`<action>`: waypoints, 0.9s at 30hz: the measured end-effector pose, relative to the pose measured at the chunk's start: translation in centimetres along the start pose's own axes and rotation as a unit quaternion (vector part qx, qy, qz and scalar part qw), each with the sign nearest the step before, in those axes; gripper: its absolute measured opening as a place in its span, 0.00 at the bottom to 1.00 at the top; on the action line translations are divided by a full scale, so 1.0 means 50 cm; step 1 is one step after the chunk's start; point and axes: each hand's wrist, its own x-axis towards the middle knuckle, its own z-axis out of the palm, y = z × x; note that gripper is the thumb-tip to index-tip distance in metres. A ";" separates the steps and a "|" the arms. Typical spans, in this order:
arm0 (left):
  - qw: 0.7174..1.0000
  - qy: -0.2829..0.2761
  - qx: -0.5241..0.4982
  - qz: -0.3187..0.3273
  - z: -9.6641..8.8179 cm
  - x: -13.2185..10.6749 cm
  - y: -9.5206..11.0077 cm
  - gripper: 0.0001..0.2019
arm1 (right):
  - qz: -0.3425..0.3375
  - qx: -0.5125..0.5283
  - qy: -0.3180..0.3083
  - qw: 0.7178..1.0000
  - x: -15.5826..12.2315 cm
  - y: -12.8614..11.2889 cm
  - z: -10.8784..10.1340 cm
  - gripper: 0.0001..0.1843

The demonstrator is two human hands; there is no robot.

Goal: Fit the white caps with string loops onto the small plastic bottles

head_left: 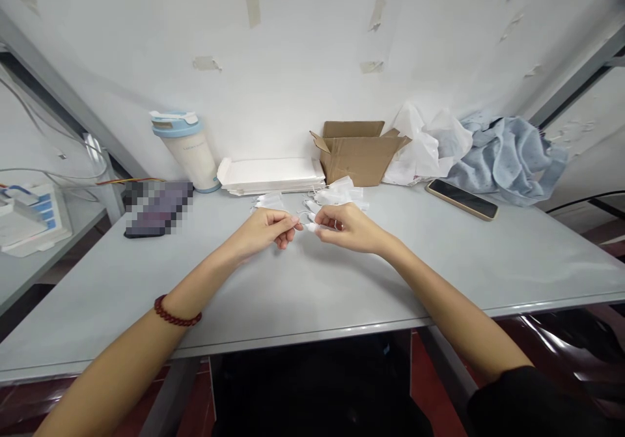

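White small piece with a thin loop [308, 223] is pinched between left hand [266, 228] and right hand [349, 227], fingertips clamped on it, close together above the grey tabletop [312, 294], near a heap of white pieces [338, 196].

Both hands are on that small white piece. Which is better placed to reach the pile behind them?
Right, probably. The right hand sits directly in front of the pile of white pieces; the left hand is off to its side, and both pinch the small white piece.
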 end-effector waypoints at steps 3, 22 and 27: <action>1.000 -0.002 -0.011 -0.003 0.002 -0.002 0.002 0.19 | 0.005 0.008 0.004 1.000 0.000 0.000 0.001 0.03; 1.000 -0.004 -0.026 -0.017 0.004 -0.001 -0.004 0.19 | -0.003 0.004 0.012 1.000 0.000 0.001 0.004 0.02; 0.999 0.006 -0.046 -0.021 0.010 -0.002 -0.001 0.16 | -0.009 0.009 0.018 1.000 0.002 0.002 0.011 0.02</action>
